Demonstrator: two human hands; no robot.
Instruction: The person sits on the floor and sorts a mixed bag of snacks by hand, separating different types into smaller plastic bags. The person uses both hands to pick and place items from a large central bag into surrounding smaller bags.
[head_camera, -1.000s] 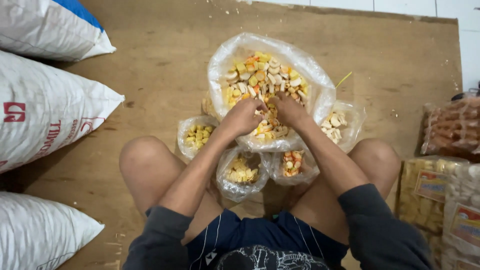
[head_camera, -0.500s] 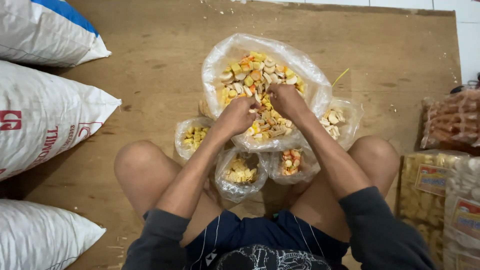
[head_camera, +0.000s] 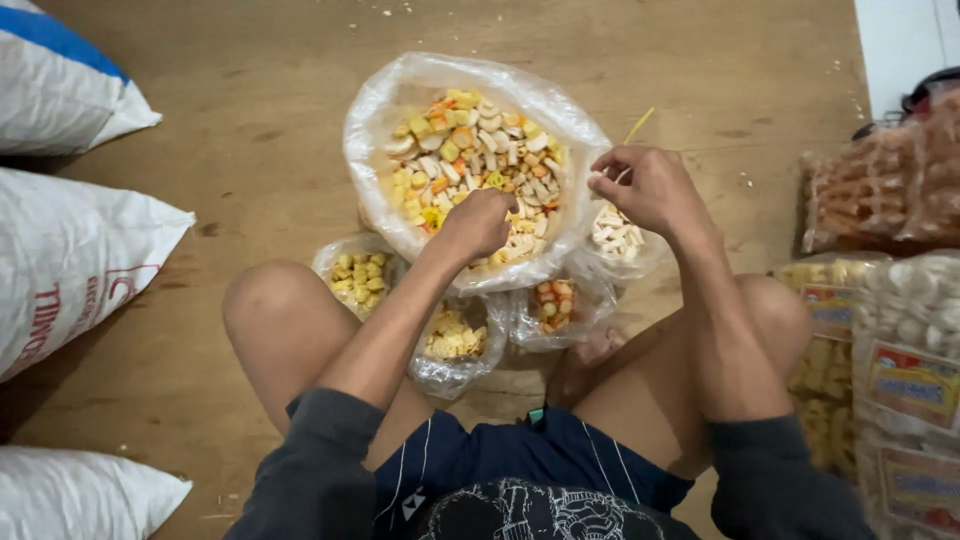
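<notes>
Head camera is looking down on a person sitting cross-legged on a brown wooden floor (head_camera: 250, 120), with a large clear plastic bag (head_camera: 390, 100) lying open in front of the knees. It is holding mixed snack pieces in yellow, orange and white (head_camera: 470, 150).

The left hand (head_camera: 478, 222) is resting inside this bag at its near edge, fingers curled down into the pieces; its grip is closing loosely, but what it has caught is hidden under the knuckles. The right hand (head_camera: 648, 187) is hovering just outside the big bag's right rim, above a small clear bag of pale white pieces (head_camera: 617, 238), with fingertips pinching together on something too small to make out.

Three more small clear bags are sitting between the big bag and the legs: one with yellow cubes (head_camera: 355, 275) by the left knee, one with pale yellow pieces (head_camera: 452, 340) partly covered by the left forearm, and one with orange and white pieces (head_camera: 552, 305) tucked under the big bag's edge.

White woven sacks (head_camera: 70, 250) are lying along the left, all cut off by the frame. Sealed packets of snacks with labels (head_camera: 890, 340) are stacking up at the right edge, only partly showing. A thin yellow strip (head_camera: 640, 124) is poking out behind the big bag.
</notes>
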